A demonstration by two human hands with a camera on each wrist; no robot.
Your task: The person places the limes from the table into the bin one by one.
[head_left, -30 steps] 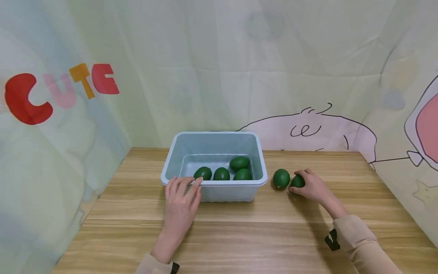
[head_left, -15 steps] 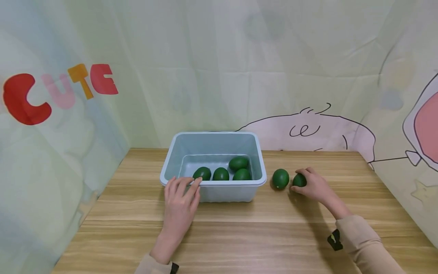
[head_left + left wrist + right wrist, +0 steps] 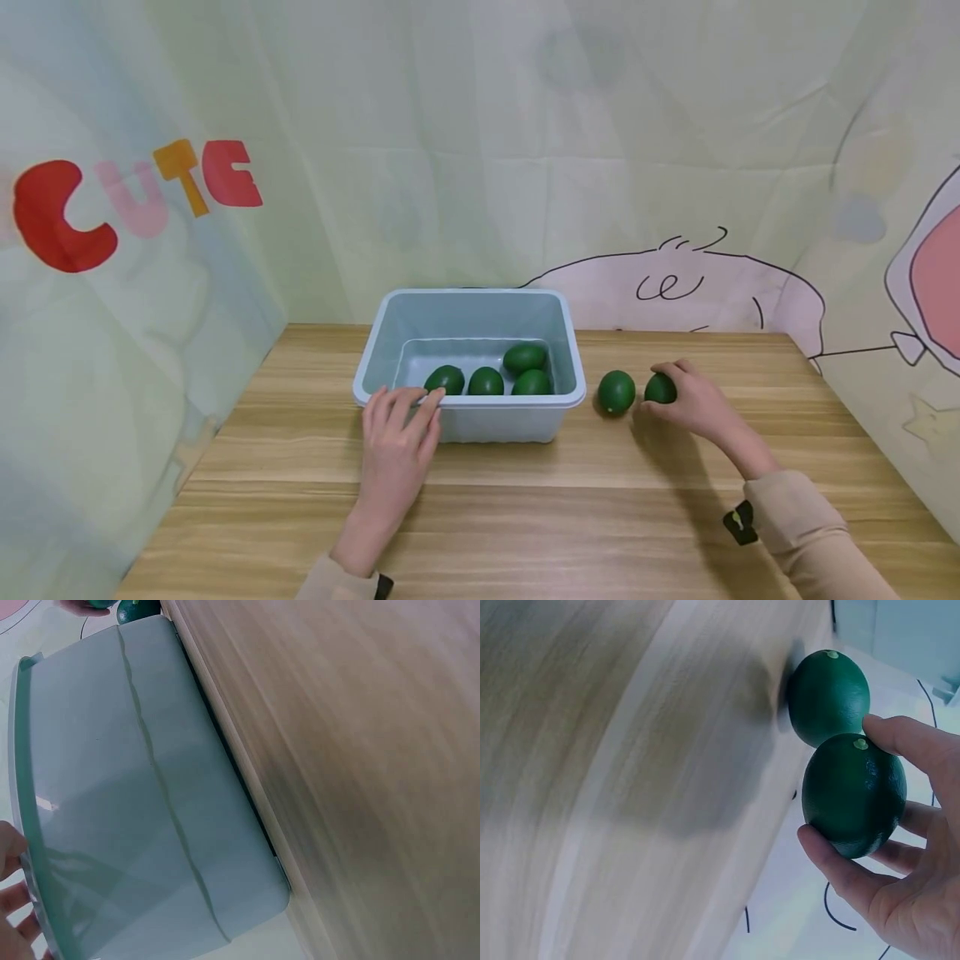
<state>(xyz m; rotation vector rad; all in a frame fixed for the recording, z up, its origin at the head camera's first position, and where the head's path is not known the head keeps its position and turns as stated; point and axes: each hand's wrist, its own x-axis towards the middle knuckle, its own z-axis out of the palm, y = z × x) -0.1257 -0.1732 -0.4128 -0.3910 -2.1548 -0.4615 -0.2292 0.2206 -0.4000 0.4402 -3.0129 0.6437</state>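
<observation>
In the head view a light blue plastic bin (image 3: 495,423) stands on the wooden table, with several dark green limes (image 3: 486,381) in it. My left hand (image 3: 397,446) holds the bin's near rim at its left part, fingers over the edge. The left wrist view has these fingers (image 3: 13,900) along the rim. To the right of the bin, a lime (image 3: 617,392) rests on the table. Just right of that one, my right hand (image 3: 693,406) grips another lime (image 3: 853,796) between thumb and fingers. The held lime partly overlaps the resting one in the right wrist view.
The wooden table (image 3: 525,517) reaches back to a printed cloth (image 3: 480,167) hanging behind it. Cloth also borders the left and right sides. A black strap piece (image 3: 741,522) sits at the right sleeve.
My right hand has shifted slightly to the right with its lime, widening the gap to the other lime. My left hand and the bin stay put.
</observation>
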